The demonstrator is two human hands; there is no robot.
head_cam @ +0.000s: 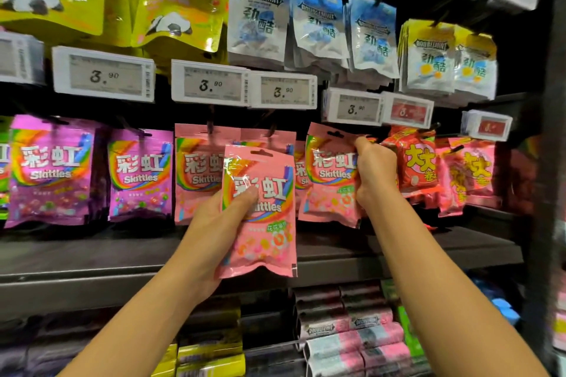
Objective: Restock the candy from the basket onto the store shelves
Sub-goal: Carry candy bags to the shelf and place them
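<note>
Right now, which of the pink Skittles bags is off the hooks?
The pink bag in the left hand, the front one, held below the row. The others hang from pegs, including the one the right hand grips.

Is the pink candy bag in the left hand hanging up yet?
Not yet. The left hand holds the pink Skittles candy bag in front of the hanging ones, its top hole on no hook.

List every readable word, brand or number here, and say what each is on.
"彩虹": pink bag in left hand
"彩虹 Skittles": pink bag in right hand
"彩虹 Skittles": purple bags
"DOUBLEMINT 劲酷": blue pouches
"3.90": price tags
"DOUBLEMINT": rolls
Red tags: blurred.
</note>
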